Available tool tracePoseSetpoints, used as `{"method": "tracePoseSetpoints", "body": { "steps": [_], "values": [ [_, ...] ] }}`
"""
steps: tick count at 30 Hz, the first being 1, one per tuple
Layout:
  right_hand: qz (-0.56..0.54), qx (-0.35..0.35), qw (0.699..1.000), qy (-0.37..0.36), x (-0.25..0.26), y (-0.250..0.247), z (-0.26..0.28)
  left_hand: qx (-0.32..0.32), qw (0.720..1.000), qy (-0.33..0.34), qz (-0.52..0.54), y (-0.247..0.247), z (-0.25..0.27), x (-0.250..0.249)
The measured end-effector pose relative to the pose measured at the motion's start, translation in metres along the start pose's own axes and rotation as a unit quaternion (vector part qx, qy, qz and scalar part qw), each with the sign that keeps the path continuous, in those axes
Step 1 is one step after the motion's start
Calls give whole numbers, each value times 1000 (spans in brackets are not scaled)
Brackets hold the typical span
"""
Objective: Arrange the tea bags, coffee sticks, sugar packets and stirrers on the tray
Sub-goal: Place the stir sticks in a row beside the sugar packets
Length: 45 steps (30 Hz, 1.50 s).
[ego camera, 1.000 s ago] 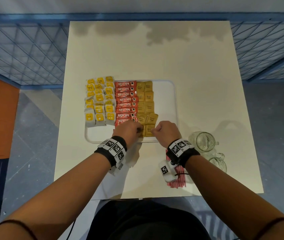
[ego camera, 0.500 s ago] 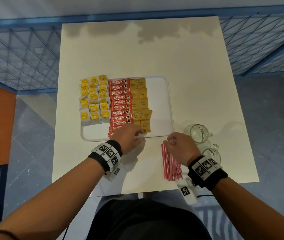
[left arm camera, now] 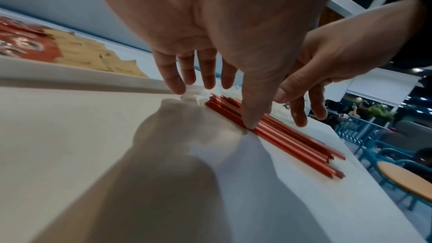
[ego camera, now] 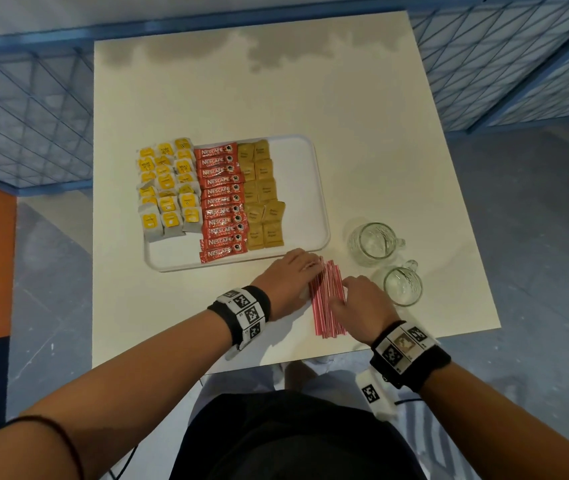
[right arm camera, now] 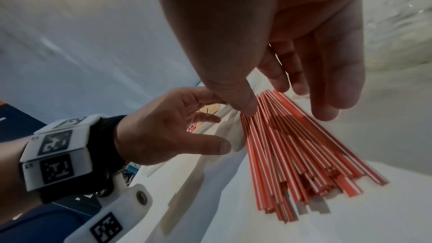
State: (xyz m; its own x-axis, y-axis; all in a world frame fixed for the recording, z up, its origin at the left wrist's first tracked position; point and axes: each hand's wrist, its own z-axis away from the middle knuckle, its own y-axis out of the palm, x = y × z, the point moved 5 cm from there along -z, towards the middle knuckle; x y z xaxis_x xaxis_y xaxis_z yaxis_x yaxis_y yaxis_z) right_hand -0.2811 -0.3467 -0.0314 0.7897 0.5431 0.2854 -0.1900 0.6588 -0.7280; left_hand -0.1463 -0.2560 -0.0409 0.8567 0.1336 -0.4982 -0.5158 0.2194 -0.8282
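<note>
Stirrers [ego camera: 328, 299] lie bundled on the worktop [ego camera: 172, 306] just outside the tray [ego camera: 311, 188], long axis toward the person. Left hand [ego camera: 290, 278] and right hand [ego camera: 362, 301] flank them, fingers extended (nothing gripped yet), equally near.

Your head view's evenly lit and sharp, straight lines bowing at its edges. Soft shadows spread under your wrists on the bench [left arm camera: 70, 136], and both wrist views smear close-up.
</note>
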Motion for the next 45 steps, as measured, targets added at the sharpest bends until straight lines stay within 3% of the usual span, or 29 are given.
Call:
{"method": "tracePoseSetpoints", "body": {
  "steps": [3, 10, 23, 26, 30, 34, 45],
  "values": [
    [12, 1, 1000, -1, 1, 6, 0, -15, 999, 24, -29, 5, -6, -3],
    [12, 27, 994, -109, 21, 13, -8, -5, 999, 5, -50, 20, -2, 4],
    [-39, 111, 967, -227, 73, 15, -22, -77, 985, -153, -34, 24, 59, 35],
    [-33, 101, 968, -229, 80, 14, -29, -90, 977, -189, -32, 20, 69, 42],
    [107, 56, 958, -261, 84, 16, -37, -81, 968, -235, -30, 13, 76, 56],
    [192, 12, 939, -287, 84, 27, -41, -64, 970, -233, -42, 13, 75, 59],
    [163, -65, 919, -353, 88, 41, -50, -29, 976, -209, -59, 6, 66, 52]
  ]
}}
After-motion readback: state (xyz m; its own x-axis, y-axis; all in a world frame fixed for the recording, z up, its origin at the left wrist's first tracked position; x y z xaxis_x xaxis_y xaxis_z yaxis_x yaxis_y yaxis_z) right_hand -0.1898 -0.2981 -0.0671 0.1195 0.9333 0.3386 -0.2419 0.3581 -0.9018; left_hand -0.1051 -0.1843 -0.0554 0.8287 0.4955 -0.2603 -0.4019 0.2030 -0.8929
